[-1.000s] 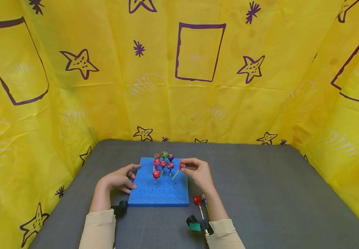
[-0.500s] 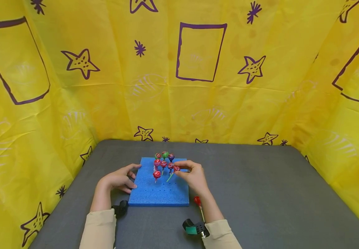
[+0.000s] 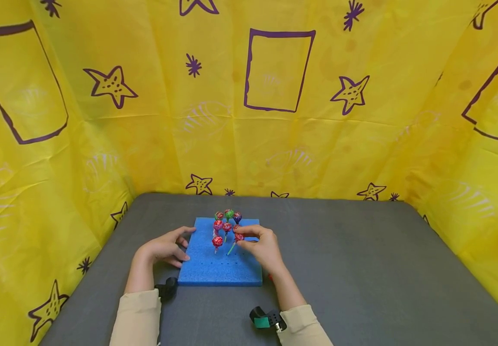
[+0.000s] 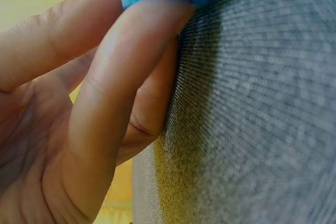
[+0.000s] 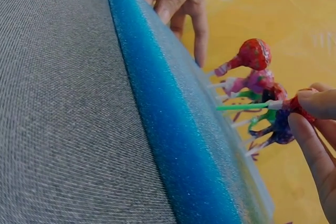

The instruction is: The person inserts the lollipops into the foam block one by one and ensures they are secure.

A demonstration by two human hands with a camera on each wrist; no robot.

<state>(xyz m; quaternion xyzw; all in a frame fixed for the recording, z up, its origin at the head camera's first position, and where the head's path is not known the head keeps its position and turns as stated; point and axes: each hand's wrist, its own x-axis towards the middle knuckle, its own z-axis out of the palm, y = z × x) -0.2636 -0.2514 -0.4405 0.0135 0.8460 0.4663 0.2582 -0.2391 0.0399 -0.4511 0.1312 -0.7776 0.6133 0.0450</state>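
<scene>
A blue foam board (image 3: pixel 218 276) with rows of small holes lies on the table. My right hand (image 3: pixel 262 247) pinches a red-wrapped lollipop (image 3: pixel 239 237) by its head between thumb and index finger. Its green stick (image 5: pixel 241 107) slants down, the tip at or very near the foam; I cannot tell whether it is in a hole. Several other lollipops stand in the board's back half, among them a red one (image 3: pixel 217 241) in front and a green one (image 3: pixel 229 214) at the back. My left hand (image 3: pixel 164 247) rests its fingers and thumb against the board's left edge.
Beside the board's front right corner a bit of a red lollipop (image 3: pixel 270 277) shows, mostly hidden by my right forearm. Black camera straps (image 3: pixel 266 318) sit at both wrists. The grey table (image 3: pixel 361 269) is enclosed by yellow patterned cloth (image 3: pixel 274 144).
My right hand has carried the lollipop leftward and slightly down over the board, beside the standing ones. My forearm now covers most of the lollipops lying by the board. My left hand stays put.
</scene>
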